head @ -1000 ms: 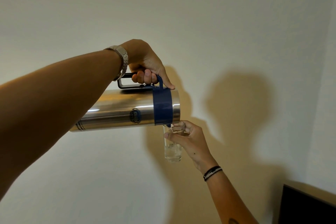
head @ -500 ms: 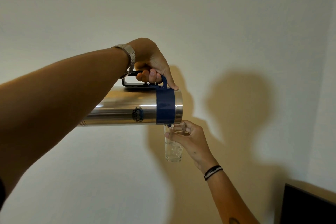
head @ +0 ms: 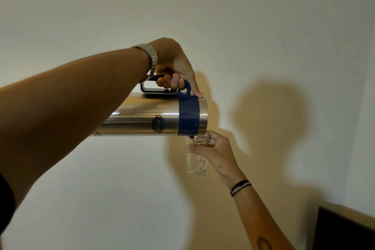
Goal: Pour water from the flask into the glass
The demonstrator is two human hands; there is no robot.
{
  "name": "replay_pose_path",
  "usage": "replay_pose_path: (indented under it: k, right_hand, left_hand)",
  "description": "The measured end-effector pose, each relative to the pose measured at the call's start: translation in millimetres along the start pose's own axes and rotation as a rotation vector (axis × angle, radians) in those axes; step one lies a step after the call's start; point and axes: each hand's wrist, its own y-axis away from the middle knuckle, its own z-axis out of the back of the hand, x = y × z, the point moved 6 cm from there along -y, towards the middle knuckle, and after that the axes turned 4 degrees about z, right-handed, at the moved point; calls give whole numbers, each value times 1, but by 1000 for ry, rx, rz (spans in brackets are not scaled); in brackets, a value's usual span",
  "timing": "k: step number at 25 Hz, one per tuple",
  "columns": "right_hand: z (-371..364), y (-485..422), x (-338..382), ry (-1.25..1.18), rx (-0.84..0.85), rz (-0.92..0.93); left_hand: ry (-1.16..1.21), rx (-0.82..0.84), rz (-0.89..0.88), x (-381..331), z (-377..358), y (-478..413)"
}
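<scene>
Since a second ago the left forearm has swung up and to the right, so the flask's base end has risen and the body now lies close to level, its mouth end dipped only slightly toward the glass; half a second ago it was already near this pose and has edged a little further. Nearest the camera, that forearm crosses from the lower left, with a metal watch (head: 151, 61) on the wrist. The left hand (head: 174, 67) is closed tightly around the dark handle (head: 150, 89) on top of the steel flask (head: 146, 117), fingers curled under the bar and the thumb pressed forward onto the blue collar (head: 189, 116). The flask's rim overhangs the clear glass (head: 196, 163), which stands upright just below it, rim touching or nearly touching the blue spout. The right hand (head: 215, 154) comes up from the lower right, fingers wrapped around the upper part of the glass, a dark bracelet (head: 240, 187) on its wrist. A little water sits in the glass bottom; whether a stream is falling cannot be made out. Behind is a pale wall (head: 263, 16) carrying the shadows of arms and flask, and a dark object's corner (head: 345, 231) at the lower right.
</scene>
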Motion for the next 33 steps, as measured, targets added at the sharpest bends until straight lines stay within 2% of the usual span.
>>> replay_pose_path:
  k: [18, 27, 33]
  right_hand:
    - [-15, 3, 7, -48, 38, 13]
    - [-16, 7, 10, -47, 61, 25]
    - [-10, 8, 10, -50, 52, 37]
  left_hand:
    - [6, -39, 55, 8, 0, 18]
    - [-35, 8, 64, 2, -6, 25]
    - [81, 21, 19, 18, -8, 24]
